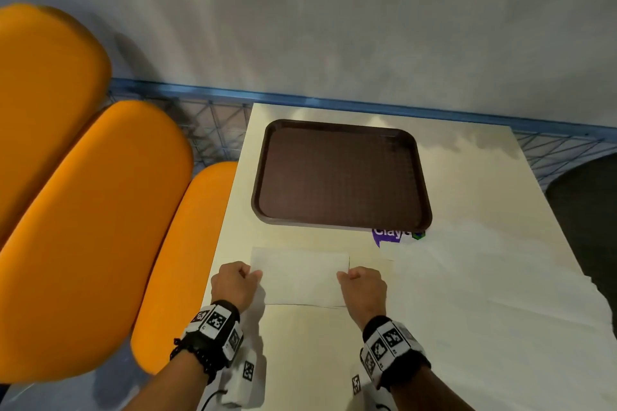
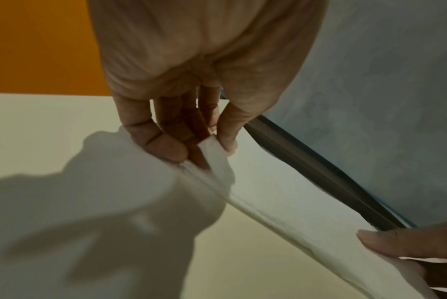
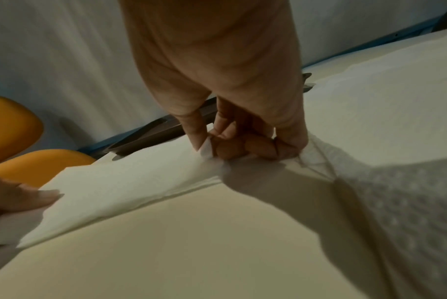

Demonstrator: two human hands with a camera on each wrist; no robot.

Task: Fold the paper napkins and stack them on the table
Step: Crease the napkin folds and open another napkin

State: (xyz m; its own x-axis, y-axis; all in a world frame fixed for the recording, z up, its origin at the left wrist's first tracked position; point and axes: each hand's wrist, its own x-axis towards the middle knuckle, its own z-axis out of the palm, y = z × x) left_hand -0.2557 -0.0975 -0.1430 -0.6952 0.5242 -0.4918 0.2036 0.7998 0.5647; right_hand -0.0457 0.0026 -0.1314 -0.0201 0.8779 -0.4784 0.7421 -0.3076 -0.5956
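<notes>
A white paper napkin (image 1: 300,277) lies folded on the pale table (image 1: 314,360) near its front. My left hand (image 1: 248,274) pinches the napkin's left corner between thumb and fingers, plainly so in the left wrist view (image 2: 212,145). My right hand (image 1: 347,275) pinches the right corner, its other fingers curled under (image 3: 204,145). The napkin (image 3: 115,182) stretches flat between both hands. More white napkins (image 1: 484,294) lie spread over the table's right side, beside my right hand.
A dark brown tray (image 1: 340,177) sits behind the napkin, nothing on it. A purple printed packet (image 1: 394,235) pokes out under its front right corner. Orange chair seats (image 1: 93,210) stand left of the table. A grey wall rises behind.
</notes>
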